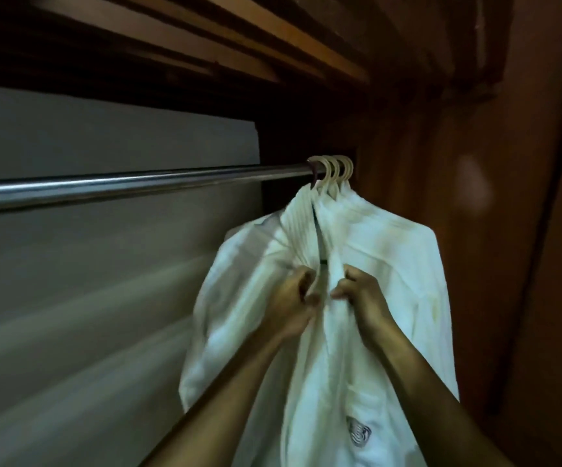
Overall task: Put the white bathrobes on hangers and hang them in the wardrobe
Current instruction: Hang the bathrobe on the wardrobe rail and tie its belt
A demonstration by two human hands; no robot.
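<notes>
Both arms stretched fwd, L hand [294,293] & R hand [357,291] fisted, knuckles nearly touching

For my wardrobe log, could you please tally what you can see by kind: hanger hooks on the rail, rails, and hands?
Hanger hooks: 3
Rail: 1
Hands: 2, left hand and right hand, both gripping the front bathrobe
Total: 6

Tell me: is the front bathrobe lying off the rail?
No: the front bathrobe hangs by its hanger hook on the rail, while the left hand and right hand pinch its collar.

White bathrobes [340,332], cream hangers [331,166]
</notes>
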